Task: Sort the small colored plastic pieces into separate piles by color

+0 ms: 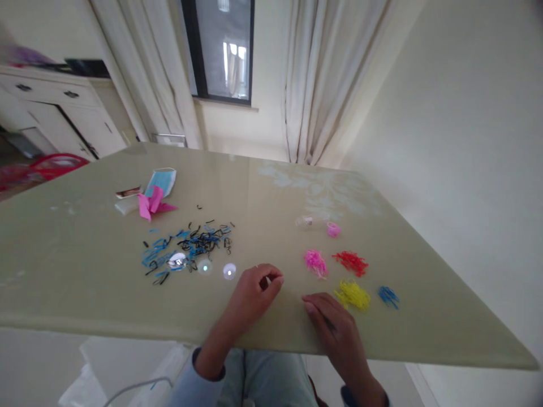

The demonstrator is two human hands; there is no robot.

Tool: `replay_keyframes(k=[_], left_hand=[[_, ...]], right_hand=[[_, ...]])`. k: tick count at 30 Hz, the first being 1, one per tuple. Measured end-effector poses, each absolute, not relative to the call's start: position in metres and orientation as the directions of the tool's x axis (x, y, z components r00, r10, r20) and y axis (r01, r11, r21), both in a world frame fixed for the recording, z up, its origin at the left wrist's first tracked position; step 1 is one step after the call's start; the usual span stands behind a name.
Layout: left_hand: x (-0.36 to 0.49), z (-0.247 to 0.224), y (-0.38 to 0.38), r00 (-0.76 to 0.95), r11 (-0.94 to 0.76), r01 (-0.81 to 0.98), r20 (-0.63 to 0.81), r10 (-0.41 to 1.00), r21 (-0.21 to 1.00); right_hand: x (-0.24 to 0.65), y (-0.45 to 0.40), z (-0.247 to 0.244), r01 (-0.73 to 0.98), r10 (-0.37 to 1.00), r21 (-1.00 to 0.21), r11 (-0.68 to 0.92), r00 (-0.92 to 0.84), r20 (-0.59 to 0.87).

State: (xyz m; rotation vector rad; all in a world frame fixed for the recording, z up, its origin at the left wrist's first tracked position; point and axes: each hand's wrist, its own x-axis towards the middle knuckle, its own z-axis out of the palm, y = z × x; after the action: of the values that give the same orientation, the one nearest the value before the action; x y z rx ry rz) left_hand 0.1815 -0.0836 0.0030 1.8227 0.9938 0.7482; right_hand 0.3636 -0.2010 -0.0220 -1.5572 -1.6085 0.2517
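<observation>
My left hand point(257, 291) is over the table near its front edge, thumb and forefinger pinched; whatever may be between them is too small to make out. To its right, my right hand point(333, 325) also has its fingertips together, and I cannot tell what they hold. Just beyond my right hand lies a yellow pile of small bands point(353, 295), with a blue pile point(388, 296) to its right. Behind are a pink pile point(315, 263) and a red pile point(352, 263). Left of my left hand, black and blue bands point(203, 240) lie scattered.
The table point(263, 215) also bears a pink folded paper point(153, 203), a blue face mask point(161, 182), a pink ring-like item point(333, 229) and a small clear item point(304, 221). Bright round reflections show beside the scattered bands. A red chair point(59, 164) stands at the left.
</observation>
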Motion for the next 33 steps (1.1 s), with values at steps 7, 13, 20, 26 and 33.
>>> replay_keyframes(k=[7,13,20,26,33], left_hand=[[0.129,-0.010,-0.084,0.537,-0.357,0.240,0.183,0.824,0.903],[0.129,-0.013,-0.087,0.579,-0.407,0.211,0.222,0.785,0.889],[0.130,-0.016,-0.085,0.589,-0.420,0.186,0.241,0.771,0.888],[0.131,-0.014,-0.086,0.590,-0.419,0.207,0.228,0.774,0.884],[0.133,-0.014,-0.083,0.601,-0.416,0.211,0.218,0.769,0.885]], right_hand=[[0.346,-0.168,0.002,0.712,0.914,-0.684,0.161,0.153,0.375],[0.304,-0.097,0.031,0.701,0.943,-0.654,0.284,-0.081,0.323],[0.272,-0.005,0.027,0.824,0.934,-0.443,0.353,-0.282,0.220],[0.255,0.026,0.023,0.923,0.929,-0.119,0.365,-0.370,-0.018],[0.254,0.039,0.020,0.921,0.921,-0.087,0.380,-0.385,-0.059]])
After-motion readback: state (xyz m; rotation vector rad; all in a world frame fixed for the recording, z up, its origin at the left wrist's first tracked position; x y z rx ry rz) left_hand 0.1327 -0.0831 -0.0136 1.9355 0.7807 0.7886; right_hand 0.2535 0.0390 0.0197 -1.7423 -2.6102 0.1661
